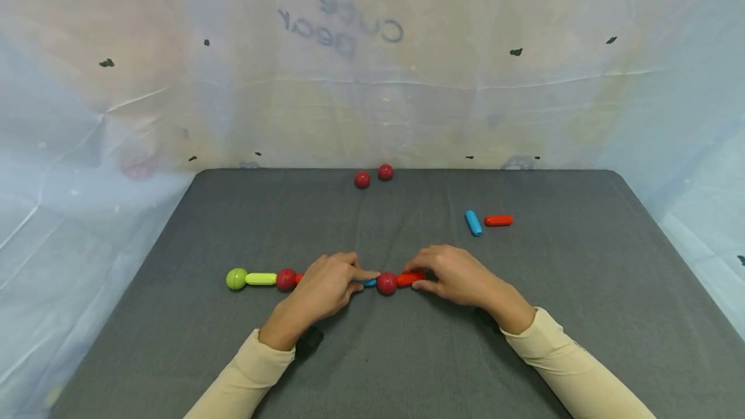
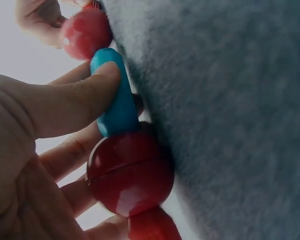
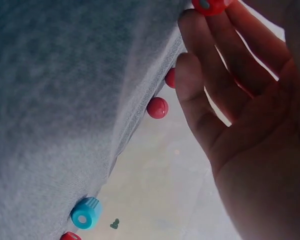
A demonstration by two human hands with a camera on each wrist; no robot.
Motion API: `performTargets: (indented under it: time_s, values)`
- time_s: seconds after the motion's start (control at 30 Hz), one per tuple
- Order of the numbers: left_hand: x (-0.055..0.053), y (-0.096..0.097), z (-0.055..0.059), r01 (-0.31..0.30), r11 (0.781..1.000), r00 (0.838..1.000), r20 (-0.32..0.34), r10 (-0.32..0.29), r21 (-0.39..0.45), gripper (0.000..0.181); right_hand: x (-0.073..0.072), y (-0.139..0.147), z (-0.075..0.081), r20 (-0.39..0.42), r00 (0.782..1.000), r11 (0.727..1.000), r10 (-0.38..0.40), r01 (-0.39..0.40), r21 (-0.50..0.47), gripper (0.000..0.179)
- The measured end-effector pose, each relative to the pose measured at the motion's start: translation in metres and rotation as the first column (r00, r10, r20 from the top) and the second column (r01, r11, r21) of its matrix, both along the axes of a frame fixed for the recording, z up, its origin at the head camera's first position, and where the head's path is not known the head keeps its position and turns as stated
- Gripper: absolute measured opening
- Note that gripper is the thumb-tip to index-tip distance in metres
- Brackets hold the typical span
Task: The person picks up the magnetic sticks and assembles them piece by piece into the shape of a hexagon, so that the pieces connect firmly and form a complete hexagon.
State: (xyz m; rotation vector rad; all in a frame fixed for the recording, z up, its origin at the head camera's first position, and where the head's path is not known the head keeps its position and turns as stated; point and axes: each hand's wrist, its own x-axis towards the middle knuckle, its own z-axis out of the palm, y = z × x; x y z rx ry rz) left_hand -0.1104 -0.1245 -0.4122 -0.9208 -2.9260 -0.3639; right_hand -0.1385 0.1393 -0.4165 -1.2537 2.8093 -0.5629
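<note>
A row of joined balls and rods lies across the grey cloth. At its left end are a lime ball, a lime rod and a red ball. My left hand covers the middle and pinches a blue rod between thumb and fingers; a red ball with a seam sits below that rod in the left wrist view. Past the blue rod comes another red ball, joined to a red rod. My right hand grips this red rod near its outer end.
Two loose red balls, a nearer ball and a farther ball, sit at the table's back edge. A loose blue rod and a loose red rod lie at the back right. A pale sheet hangs behind the table.
</note>
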Motion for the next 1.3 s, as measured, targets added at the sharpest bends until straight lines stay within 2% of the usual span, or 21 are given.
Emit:
performTargets:
  time_s: [0.1, 0.4, 1.13, 1.3]
  values:
    - [-0.0001, -0.0005, -0.0019, 0.004, 1.0, 1.0, -0.015, -0.004, -0.006, 0.036, 0.0001, -0.0001, -0.0006, 0.002, 1.0, 1.0, 0.004, -0.004, 0.008, 0.02]
    - [-0.0007, -0.0031, 0.0006, -0.009, 0.999, 0.998, 0.055, 0.006, 0.048, 0.034, 0.0006, -0.001, 0.0014, -0.033, 0.999, 0.999, -0.028, 0.028, -0.016, 0.02]
    - [0.0004, -0.0028, -0.0012, -0.011, 0.997, 0.999, 0.033, 0.008, 0.082, 0.031, 0.0006, -0.0003, -0.0044, -0.015, 1.0, 0.999, -0.018, 0.017, -0.027, 0.018]
    - [-0.0009, -0.0023, -0.0004, -0.003, 0.998, 0.999, 0.048, 0.0, 0.062, 0.039, 0.0008, -0.0001, -0.004, -0.024, 0.999, 1.0, -0.023, 0.023, -0.015, 0.019]
